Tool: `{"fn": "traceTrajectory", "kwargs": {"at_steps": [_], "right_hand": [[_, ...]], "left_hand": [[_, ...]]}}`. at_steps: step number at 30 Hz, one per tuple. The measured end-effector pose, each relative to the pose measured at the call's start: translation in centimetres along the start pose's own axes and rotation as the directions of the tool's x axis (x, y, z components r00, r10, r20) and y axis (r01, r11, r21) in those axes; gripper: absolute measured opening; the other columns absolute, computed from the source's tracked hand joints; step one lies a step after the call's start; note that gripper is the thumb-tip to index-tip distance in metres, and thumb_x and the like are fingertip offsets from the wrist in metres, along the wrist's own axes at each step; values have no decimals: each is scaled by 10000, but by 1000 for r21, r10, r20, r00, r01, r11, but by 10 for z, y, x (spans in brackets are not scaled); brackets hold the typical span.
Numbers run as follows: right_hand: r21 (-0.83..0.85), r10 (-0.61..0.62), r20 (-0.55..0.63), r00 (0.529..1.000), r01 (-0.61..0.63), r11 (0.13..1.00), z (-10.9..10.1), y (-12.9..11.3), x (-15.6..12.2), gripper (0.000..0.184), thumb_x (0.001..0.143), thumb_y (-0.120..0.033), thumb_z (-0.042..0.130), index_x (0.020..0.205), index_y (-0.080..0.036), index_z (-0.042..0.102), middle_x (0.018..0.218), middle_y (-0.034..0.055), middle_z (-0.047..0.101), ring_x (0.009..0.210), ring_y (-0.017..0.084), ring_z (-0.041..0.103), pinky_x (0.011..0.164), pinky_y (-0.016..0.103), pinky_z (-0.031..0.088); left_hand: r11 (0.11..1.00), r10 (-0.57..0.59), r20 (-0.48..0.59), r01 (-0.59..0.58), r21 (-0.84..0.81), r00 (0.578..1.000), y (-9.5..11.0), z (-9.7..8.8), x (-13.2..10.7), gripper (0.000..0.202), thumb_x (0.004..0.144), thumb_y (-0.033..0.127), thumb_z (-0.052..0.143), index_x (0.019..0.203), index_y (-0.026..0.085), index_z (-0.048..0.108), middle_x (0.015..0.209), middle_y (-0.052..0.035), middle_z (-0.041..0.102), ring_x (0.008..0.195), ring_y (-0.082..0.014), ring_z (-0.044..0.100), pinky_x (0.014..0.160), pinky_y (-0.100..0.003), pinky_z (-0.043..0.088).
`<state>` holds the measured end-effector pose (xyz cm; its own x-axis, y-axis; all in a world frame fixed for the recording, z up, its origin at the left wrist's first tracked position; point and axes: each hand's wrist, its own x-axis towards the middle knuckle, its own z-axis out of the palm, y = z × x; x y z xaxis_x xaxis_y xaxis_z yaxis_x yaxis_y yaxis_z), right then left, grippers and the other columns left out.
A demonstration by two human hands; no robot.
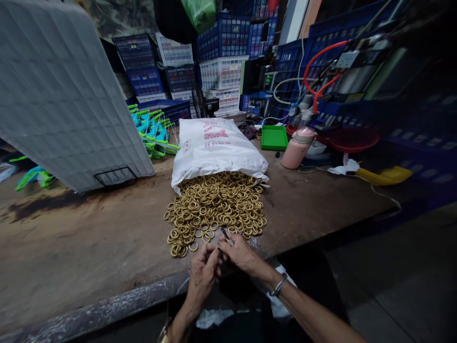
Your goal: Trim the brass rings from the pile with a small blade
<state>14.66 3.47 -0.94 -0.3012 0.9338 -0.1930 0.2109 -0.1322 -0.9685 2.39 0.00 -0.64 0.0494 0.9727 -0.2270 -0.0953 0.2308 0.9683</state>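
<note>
Many brass-coloured metal rings [217,205] spill in a heap from the mouth of a white woven sack [217,143] with red print. Just in front of the heap, at the table's near edge, my two hands meet. My right hand [241,252] is closed round a slim, dark-ended tool [226,235] whose upper end points up and to the left. My left hand [204,269] is closed in a pinch beside the right fingertips; what it grips is hidden by the fingers.
A grey ribbed panel [67,95] leans at the left, beside green-and-blue plastic pieces [153,131]. Right of the sack are a green tray [274,137], a pink bottle [298,148] and a yellow scoop [385,176]. Stacked crates [224,71] fill the back.
</note>
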Motion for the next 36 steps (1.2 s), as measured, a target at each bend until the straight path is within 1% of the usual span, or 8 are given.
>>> {"fn": "traceTrajectory", "kwargs": {"at_steps": [8,11,14,17,22,27,31,36], "right_hand": [[27,-42,36,998,41,999,0,-4,-4,175,794,-268,384,668,-170,457,522,-43,490,496,84,466,505,184,346],[-158,-74,-36,997,67,985,-2,-5,-7,227,816,-241,342,647,-168,474,534,-26,497,521,92,464,524,192,329],[-475,-161,-72,984,108,873,-5,-4,-12,172,789,-191,371,684,-169,505,573,-14,505,551,104,448,532,207,287],[-678,-187,50,981,170,715,-7,-3,-21,133,739,-148,405,775,-179,529,621,-8,530,569,116,448,532,224,248],[-806,-123,108,986,160,569,-4,-5,-30,270,688,-103,392,916,-173,517,713,20,572,639,145,492,556,243,242],[-884,-114,17,993,68,463,-4,-2,-18,271,718,-101,379,951,-157,507,776,54,599,706,166,526,576,248,253],[-874,-151,-5,989,69,481,1,-7,-3,246,721,-102,401,936,-170,500,750,40,605,674,153,534,565,247,253],[-857,-211,-44,976,72,511,23,-12,16,204,781,-180,421,980,-178,463,789,42,611,708,163,549,583,252,271]], "left_hand": [[979,-80,146,105,-173,986,3,-3,-7,331,725,476,557,695,150,505,590,29,508,379,-39,381,339,-157,308],[977,-93,125,115,-179,988,3,-2,-10,331,715,482,570,696,162,485,564,44,497,370,-37,366,340,-157,303],[980,-101,73,112,-167,992,1,0,-14,315,734,475,552,719,171,471,542,53,497,369,-39,373,354,-157,316],[980,-103,61,112,-164,993,1,2,-14,311,738,472,547,730,173,463,529,59,495,381,-40,393,374,-152,331],[989,-90,-2,89,-118,996,0,3,-13,367,673,514,591,725,178,451,530,56,516,368,-45,403,353,-151,335],[994,-78,44,81,-74,996,0,1,-26,333,749,474,534,656,162,468,426,65,459,330,-37,361,342,-148,317],[940,-76,128,114,-323,989,-4,-3,-36,252,760,399,563,724,160,496,625,7,572,440,-66,473,373,-168,384],[856,-143,61,154,-493,988,-6,-16,-35,205,722,308,630,746,126,539,804,-76,614,647,-140,582,439,-194,435]]}}
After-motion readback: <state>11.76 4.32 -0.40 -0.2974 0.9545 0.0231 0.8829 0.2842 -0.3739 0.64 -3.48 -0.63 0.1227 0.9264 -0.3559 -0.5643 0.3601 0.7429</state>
